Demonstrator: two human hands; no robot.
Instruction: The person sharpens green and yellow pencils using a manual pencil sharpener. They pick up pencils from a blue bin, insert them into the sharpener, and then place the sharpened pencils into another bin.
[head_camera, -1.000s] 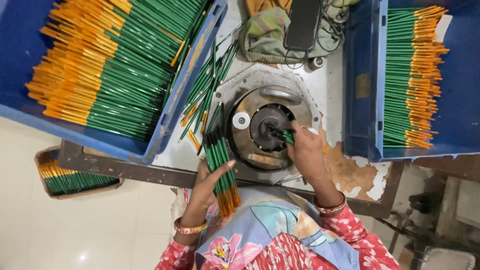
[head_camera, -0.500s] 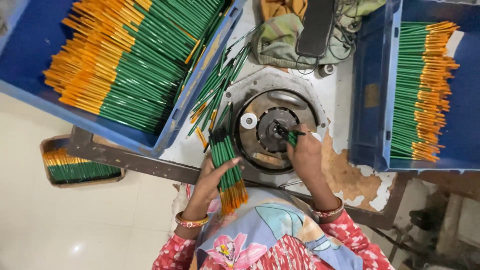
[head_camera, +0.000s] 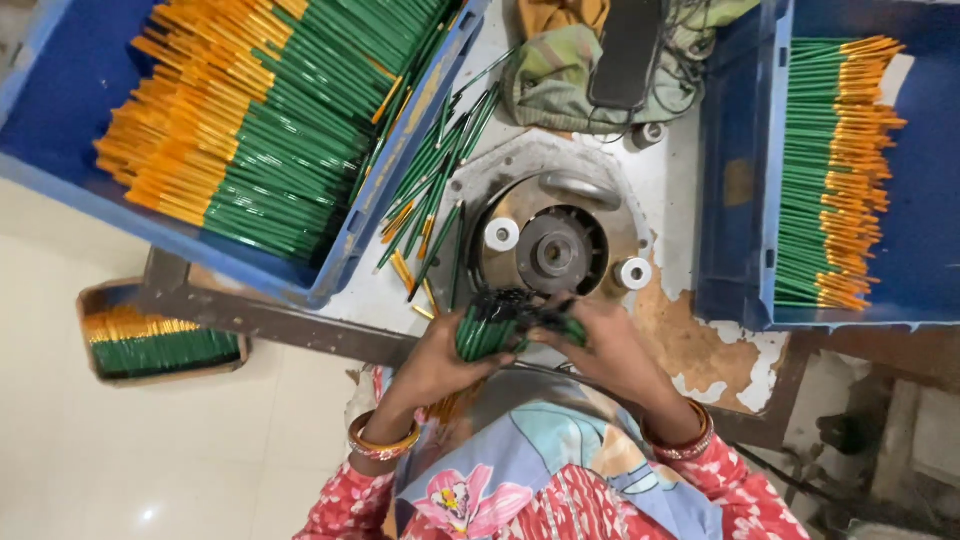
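Gripping one bundle of green pencils (head_camera: 500, 328) close to the body, left hand (head_camera: 440, 358) closes around it and right hand (head_camera: 600, 345) pinches the dark tips. Round metal machine (head_camera: 552, 245) sits just beyond, empty. Loose pencils (head_camera: 430, 200) lie beside it. Left blue crate (head_camera: 70, 120) is heaped, right blue crate (head_camera: 735, 180) partly filled, so plenty seems left. Bundle's orange ends hidden under the wrist; pencil count unclear.

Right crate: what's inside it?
The right crate holds one neat stack of green pencils, orange ends toward its outer side. Bare blue floor shows beyond them. Whatever lies under the stack is covered.
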